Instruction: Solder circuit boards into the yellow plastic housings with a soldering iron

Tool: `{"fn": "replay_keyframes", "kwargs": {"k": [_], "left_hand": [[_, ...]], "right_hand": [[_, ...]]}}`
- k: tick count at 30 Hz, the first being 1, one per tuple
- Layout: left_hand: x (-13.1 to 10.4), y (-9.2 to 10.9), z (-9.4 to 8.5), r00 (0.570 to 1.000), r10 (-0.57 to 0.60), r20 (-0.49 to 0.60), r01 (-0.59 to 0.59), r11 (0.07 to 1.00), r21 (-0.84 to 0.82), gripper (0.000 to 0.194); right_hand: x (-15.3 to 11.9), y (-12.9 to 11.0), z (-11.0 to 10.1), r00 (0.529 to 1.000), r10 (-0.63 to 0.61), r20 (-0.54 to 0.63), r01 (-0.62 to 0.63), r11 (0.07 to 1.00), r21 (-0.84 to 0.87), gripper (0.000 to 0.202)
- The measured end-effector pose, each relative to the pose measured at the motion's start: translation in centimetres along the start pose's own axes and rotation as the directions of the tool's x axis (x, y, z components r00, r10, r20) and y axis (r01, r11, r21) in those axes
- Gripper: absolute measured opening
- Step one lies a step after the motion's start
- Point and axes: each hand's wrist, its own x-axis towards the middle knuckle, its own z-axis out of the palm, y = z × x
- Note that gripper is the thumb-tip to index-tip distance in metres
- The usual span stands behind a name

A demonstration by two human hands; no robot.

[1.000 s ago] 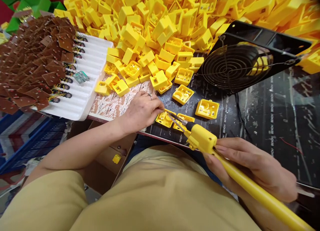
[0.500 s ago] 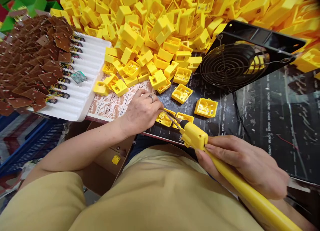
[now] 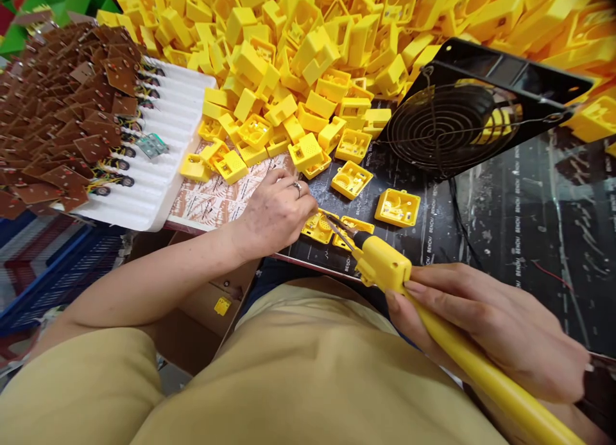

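Observation:
My right hand (image 3: 495, 323) grips the long yellow handle of a soldering iron (image 3: 385, 262), whose dark tip points left over a small open yellow plastic case (image 3: 319, 228). My left hand (image 3: 279, 210) is closed at the upper left edge of this case, with a ring on one finger. Its fingertips are turned away, so what they pinch is hidden. Just right of that case lies a second open case (image 3: 353, 232), partly behind the iron's tip. More open cases, one upper (image 3: 351, 179) and one to the right (image 3: 397, 207), lie beyond with their hollow sides up.
A large heap of yellow cases (image 3: 289, 66) covers the back. At right, a black fan (image 3: 452, 124) leans with its wire guard facing me. Brown circuit boards (image 3: 72, 111) with wires pile on a white ridged tray (image 3: 178, 111) at left. A blue crate (image 3: 72, 271) stands below.
My right hand has drawn the soldering iron slightly right and down, its tip shifting away from the left hand. My left hand stays nearly in place by the case.

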Motion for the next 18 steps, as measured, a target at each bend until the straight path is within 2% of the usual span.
{"fn": "replay_keyframes", "kwargs": {"k": [4, 10, 14, 18], "left_hand": [[0.0, -0.1, -0.1, 1.000, 0.001, 0.004, -0.001, 1.000, -0.017, 0.026], [0.0, -0.2, -0.1, 1.000, 0.011, 0.021, -0.010, 0.999, -0.037, 0.025], [0.1, -0.2, -0.2, 0.999, 0.020, 0.029, -0.019, 0.999, -0.036, 0.024], [-0.2, -0.3, -0.3, 0.999, 0.041, 0.004, -0.041, 0.999, -0.020, 0.022]], "right_hand": [[0.5, -0.1, 0.0, 0.998, -0.043, -0.043, 0.044, 0.998, 0.038, 0.013], [0.5, -0.4, -0.1, 0.998, 0.008, -0.059, -0.006, 0.999, 0.034, 0.015], [-0.3, 0.1, 0.3, 0.995, 0.051, -0.092, -0.050, 0.999, 0.012, 0.007], [-2.3, 1.1, 0.7, 0.984, 0.142, -0.107, -0.140, 0.990, 0.026, 0.026]]}}
